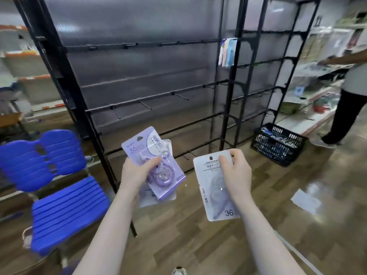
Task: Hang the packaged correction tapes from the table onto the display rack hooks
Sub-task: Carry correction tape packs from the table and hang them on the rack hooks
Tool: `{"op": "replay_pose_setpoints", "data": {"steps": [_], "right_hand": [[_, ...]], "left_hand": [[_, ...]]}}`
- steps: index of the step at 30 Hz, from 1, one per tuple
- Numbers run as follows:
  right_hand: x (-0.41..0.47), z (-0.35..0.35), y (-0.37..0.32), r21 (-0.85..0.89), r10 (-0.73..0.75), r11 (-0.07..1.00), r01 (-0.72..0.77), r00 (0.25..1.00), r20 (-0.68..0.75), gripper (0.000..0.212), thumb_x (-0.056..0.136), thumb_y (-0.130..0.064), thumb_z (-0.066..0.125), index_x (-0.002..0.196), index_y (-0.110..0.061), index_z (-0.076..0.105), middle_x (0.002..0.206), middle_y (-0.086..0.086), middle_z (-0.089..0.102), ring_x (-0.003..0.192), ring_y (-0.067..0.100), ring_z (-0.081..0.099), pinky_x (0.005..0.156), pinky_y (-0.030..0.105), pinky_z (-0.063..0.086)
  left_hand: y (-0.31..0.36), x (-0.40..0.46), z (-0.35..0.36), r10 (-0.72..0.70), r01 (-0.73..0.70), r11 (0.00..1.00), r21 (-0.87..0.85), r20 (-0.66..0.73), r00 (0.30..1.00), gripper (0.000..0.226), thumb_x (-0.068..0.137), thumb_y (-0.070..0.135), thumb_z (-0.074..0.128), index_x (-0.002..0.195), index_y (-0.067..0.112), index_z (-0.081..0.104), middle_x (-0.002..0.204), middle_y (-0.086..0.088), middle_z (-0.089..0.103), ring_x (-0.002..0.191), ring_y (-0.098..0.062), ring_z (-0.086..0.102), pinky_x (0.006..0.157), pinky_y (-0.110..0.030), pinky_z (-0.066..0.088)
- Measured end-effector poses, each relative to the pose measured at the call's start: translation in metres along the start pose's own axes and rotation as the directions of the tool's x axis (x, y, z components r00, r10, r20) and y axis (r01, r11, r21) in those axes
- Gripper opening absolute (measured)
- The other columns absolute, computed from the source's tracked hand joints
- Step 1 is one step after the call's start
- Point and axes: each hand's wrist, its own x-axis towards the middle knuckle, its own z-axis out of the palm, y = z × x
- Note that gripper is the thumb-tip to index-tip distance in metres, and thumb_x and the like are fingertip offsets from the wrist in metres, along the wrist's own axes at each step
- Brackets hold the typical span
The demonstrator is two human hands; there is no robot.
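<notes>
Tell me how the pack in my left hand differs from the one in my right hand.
The left hand grips the purple pack, front side facing you, with the round purple tape visible; more packs are stacked behind it. The right hand pinches a single white pack, printed back facing you. The purple pack tilts left; the white one hangs nearly upright. Both show "36" and a hang hole.

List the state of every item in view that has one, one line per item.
Left hand: grips a small stack of purple carded correction tape packs, front side up.
Right hand: pinches a white carded correction tape pack, back side up, hang hole at top.
Black metal display rack: hooks bare, except pastel packs hanging at upper right.
Blue plastic chair: unoccupied.
Black plastic crate: holds goods.
</notes>
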Motion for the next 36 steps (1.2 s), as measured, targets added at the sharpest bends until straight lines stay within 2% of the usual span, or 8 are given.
{"op": "replay_pose_setpoints", "data": {"steps": [4,10,15,18,23,26,30,36], "right_hand": [[0.089,0.038,0.01,-0.008,-0.023,1.0,0.023,1.0,-0.016,0.011,0.092,-0.02,0.048,0.1,-0.017,0.054,0.081,-0.011,0.056,0.083,0.017,0.052,0.068,0.029,0.033],[0.244,0.088,0.003,-0.047,-0.067,0.997,0.065,0.997,-0.045,0.012,0.091,-0.021,0.046,0.101,-0.019,0.052,0.093,0.001,0.062,0.09,0.025,0.055,0.078,0.037,0.043],[0.345,0.099,0.0,-0.035,-0.108,0.994,0.106,0.991,-0.081,0.012,0.09,-0.021,0.049,0.102,-0.018,0.053,0.086,-0.006,0.058,0.084,0.018,0.053,0.069,0.03,0.035],[0.399,0.104,0.006,0.007,-0.118,0.993,0.119,0.99,-0.075,0.012,0.09,-0.024,0.053,0.1,-0.017,0.055,0.083,-0.009,0.059,0.081,0.015,0.054,0.066,0.03,0.04],[0.502,0.109,0.024,0.078,-0.174,0.981,0.176,0.984,-0.029,0.011,0.086,-0.027,0.061,0.086,-0.016,0.06,0.076,-0.012,0.06,0.073,0.003,0.053,0.061,0.014,0.037],[0.575,0.102,0.033,0.162,-0.24,0.957,0.239,0.971,-0.015,0.011,0.084,-0.026,0.063,0.083,-0.015,0.06,0.075,-0.011,0.06,0.068,-0.001,0.053,0.056,0.006,0.036],[0.676,0.082,0.035,0.208,-0.353,0.917,0.341,0.935,0.023,0.011,0.085,-0.024,0.063,0.083,-0.014,0.059,0.073,-0.015,0.057,0.063,-0.015,0.051,0.055,0.003,0.036],[0.797,0.063,0.035,0.295,-0.431,0.869,0.397,0.9,0.059,0.014,0.086,-0.024,0.064,0.083,-0.011,0.059,0.07,-0.013,0.055,0.059,-0.007,0.05,0.054,0.008,0.036]], "left_hand": [[-0.007,0.091,0.044,0.007,-0.006,1.0,-0.02,0.039,0.999,0.031,0.068,0.015,0.079,0.097,0.019,0.07,0.088,0.006,0.075,0.082,-0.014,0.071,0.07,-0.028,0.053],[0.016,0.242,0.104,0.049,-0.046,0.998,-0.046,0.072,0.996,0.035,0.073,0.014,0.077,0.106,0.018,0.067,0.099,0.002,0.074,0.09,-0.018,0.071,0.074,-0.032,0.055],[0.037,0.324,0.158,0.067,-0.065,0.998,-0.024,0.104,0.992,0.044,0.062,0.026,0.073,0.105,0.021,0.067,0.099,0.005,0.074,0.092,-0.017,0.071,0.081,-0.038,0.057],[0.042,0.361,0.19,0.097,-0.099,0.995,0.01,0.101,0.99,0.043,0.063,0.027,0.071,0.105,0.022,0.067,0.098,0.007,0.074,0.091,-0.015,0.071,0.079,-0.036,0.057],[0.045,0.413,0.249,0.14,-0.141,0.989,0.044,0.026,0.99,0.046,0.063,0.029,0.071,0.109,0.022,0.065,0.098,0.009,0.074,0.09,-0.012,0.07,0.076,-0.032,0.055],[0.045,0.443,0.294,0.178,-0.177,0.984,0.026,-0.061,0.982,0.035,0.075,0.016,0.075,0.108,0.02,0.066,0.097,0.009,0.074,0.089,-0.011,0.07,0.068,-0.024,0.052],[0.047,0.475,0.366,0.189,-0.192,0.981,0.002,-0.182,0.965,0.031,0.08,0.01,0.072,0.109,0.017,0.066,0.099,0.005,0.074,0.089,-0.012,0.071,0.066,-0.024,0.053],[0.073,0.517,0.456,0.207,-0.208,0.978,0.031,-0.291,0.934,0.028,0.083,0.002,0.069,0.109,0.012,0.066,0.093,0.006,0.074,0.077,-0.003,0.07,0.056,-0.013,0.049]]}}
